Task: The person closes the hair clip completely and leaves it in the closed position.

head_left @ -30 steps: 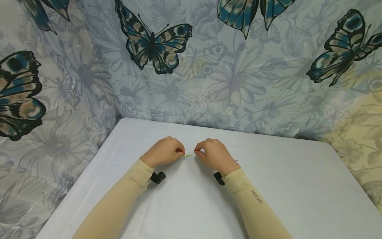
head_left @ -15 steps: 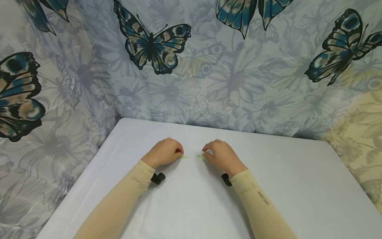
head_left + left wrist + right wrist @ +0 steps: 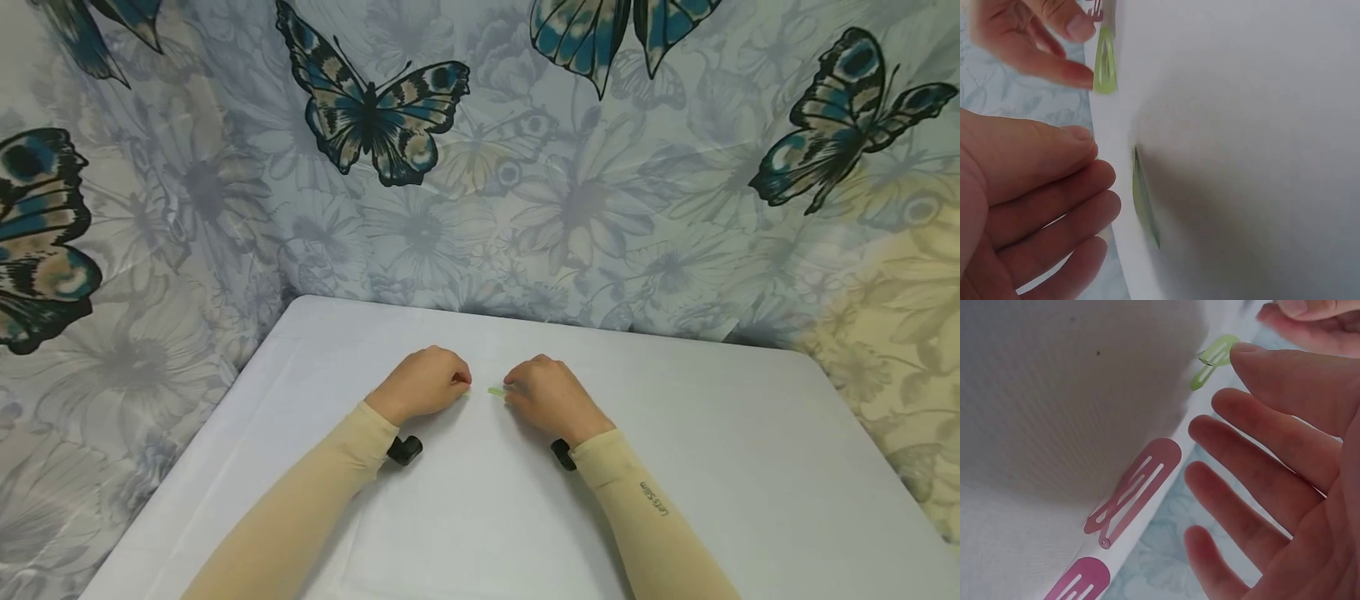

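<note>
Two green snap hair clips lie on the white table in front of my hands. My left hand (image 3: pixel 422 385) hovers over the left green clip (image 3: pixel 1140 203), its loosely bent fingers and thumb apart from it in the left wrist view. My right hand (image 3: pixel 558 402) is at the other green clip (image 3: pixel 1200 381), which is popped open. In the right wrist view the thumb tip meets that clip's rounded end, while the other fingers stay spread and hold nothing. Farther along lie a dusky pink snap clip (image 3: pixel 1163 452), also popped open, and a magenta clip (image 3: pixel 1090 567), partly out of view.
The white-covered table (image 3: pixel 480 517) ends at a curtain (image 3: pixel 585 217) printed with flowers and butterflies. Each wrist bears a small black camera, such as the left one (image 3: pixel 406 451). Beige sleeves cover both forearms.
My right hand first moved right, away from the left hand, then slightly back left beside its green clip. My left hand has shifted a little right, now mostly covering its clip in the head view.
</note>
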Available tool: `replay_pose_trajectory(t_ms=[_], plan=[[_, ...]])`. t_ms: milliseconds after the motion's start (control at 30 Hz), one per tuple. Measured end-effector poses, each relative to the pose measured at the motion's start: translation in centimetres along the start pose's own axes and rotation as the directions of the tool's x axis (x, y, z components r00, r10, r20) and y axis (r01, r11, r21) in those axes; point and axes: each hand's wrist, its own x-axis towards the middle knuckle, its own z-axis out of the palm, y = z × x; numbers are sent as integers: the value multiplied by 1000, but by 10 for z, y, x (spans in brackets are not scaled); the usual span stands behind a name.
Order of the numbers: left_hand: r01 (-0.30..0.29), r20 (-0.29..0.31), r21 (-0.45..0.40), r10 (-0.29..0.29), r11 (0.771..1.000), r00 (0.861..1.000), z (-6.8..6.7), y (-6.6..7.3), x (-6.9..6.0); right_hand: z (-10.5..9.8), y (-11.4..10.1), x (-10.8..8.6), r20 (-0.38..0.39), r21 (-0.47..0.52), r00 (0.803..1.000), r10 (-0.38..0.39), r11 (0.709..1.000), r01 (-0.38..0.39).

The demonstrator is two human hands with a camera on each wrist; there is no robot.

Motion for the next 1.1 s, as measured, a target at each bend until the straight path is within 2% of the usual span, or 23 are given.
replay_pose_trajectory(t_ms=[167, 467, 900, 1100], plan=[[-47, 13, 14, 47, 999, 999, 9, 13, 14, 0, -1, -1, -3, -3, 1000, -21, 1000, 21], [-55, 39, 47, 53, 997, 998, 15, 25, 29, -1, 0, -1, -19, -27, 999, -41, 999, 40], [-76, -11, 67, 77, 995, 997, 23, 27, 29, 4, -1, 0, -13, -42, 998, -62, 997, 61], [-72, -9, 38, 73, 997, 997, 14, 28, 26, 2, -2, 0, -26, -37, 998, -63, 997, 62]])
